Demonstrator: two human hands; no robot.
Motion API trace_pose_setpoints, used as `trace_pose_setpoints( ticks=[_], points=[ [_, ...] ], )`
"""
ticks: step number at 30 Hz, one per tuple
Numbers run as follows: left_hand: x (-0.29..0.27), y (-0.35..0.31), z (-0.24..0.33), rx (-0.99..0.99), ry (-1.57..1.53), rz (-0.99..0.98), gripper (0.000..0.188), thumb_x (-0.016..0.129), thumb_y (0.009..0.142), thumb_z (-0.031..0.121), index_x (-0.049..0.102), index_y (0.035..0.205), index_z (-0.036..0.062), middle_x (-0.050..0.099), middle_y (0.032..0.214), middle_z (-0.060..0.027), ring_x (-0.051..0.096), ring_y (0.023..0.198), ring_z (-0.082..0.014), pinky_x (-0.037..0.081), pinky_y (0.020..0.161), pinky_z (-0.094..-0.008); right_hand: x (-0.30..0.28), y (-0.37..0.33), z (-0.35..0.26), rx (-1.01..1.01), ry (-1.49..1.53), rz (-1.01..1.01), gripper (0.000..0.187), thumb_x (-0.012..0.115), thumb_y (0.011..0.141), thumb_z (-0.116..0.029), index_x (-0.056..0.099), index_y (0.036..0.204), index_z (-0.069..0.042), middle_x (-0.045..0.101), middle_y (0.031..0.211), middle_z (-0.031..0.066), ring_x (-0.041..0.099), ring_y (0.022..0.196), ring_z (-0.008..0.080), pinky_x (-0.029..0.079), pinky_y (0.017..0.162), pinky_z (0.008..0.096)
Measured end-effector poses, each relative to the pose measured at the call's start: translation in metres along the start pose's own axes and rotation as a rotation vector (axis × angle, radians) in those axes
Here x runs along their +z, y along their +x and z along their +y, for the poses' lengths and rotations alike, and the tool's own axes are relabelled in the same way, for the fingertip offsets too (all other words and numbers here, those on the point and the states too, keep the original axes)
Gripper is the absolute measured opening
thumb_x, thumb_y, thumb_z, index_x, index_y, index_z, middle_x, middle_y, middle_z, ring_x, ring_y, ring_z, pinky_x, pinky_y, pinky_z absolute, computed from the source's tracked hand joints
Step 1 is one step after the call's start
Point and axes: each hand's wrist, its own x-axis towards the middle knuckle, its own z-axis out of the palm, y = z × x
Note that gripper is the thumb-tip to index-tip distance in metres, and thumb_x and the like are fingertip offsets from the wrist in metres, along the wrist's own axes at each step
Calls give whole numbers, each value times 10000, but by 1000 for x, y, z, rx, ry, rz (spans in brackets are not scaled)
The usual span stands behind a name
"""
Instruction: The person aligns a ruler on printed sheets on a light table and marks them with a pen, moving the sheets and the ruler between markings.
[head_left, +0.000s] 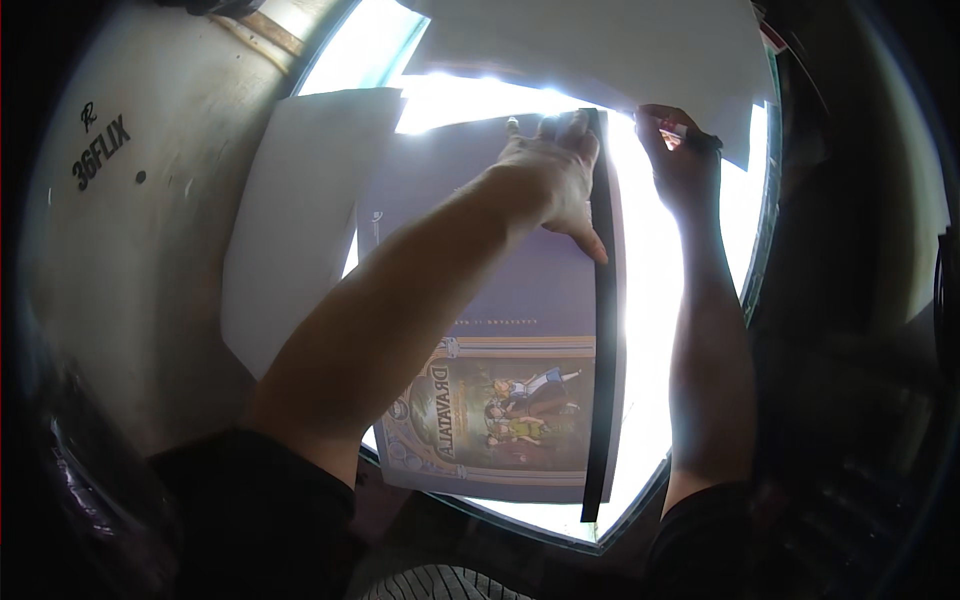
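A large printed sheet lies on a brightly lit glass panel, its colour picture and lettering showing through mirrored. Along its right side runs a long black straightedge. My left hand rests with spread fingers across the upper end of the straightedge and the sheet beside it, thumb stretched down along the strip. To the right, my right hand is closed round a slim pen-like tool with a reddish-white body and a dark end. Its tip is hard to make out against the glare.
A blank white sheet lies at the left, partly behind my left forearm. Another large pale sheet covers the far end of the panel. The panel's dark frame borders the right side. A pale surface with black lettering stands at far left.
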Motion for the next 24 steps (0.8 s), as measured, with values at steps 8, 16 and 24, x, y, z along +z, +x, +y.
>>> trace_pose_setpoints(
  ticks=[8, 16, 24],
  points=[
    [0, 1, -1, -3, 1, -31, 1351, 818, 556, 746, 232, 1536, 24, 117, 1641, -163, 121, 1518, -337, 205, 1203, -599, 27, 10, 3, 95, 0, -89, 229, 665, 941, -245, 704, 974, -21, 738, 873, 142, 747, 808, 242, 571, 709, 324],
    [-4, -2, -4, 0, -4, -31, 1334, 825, 561, 735, 244, 1530, 25, 134, 1635, -156, 137, 1514, -328, 237, 1192, -607, 29, 10, 4, 85, 111, -84, 182, 678, 924, -208, 699, 956, -31, 718, 820, 109, 719, 753, 219, 557, 689, 326],
    [7, 2, 1, 17, -44, -10, 1343, 846, 543, 693, 238, 1522, 4, 168, 1627, -164, 162, 1504, -353, 221, 1190, -617, -44, -82, -26, 23, 7, -276, 110, 746, 847, -138, 698, 930, -84, 700, 748, 49, 698, 690, 207, 520, 669, 327]
  ],
)
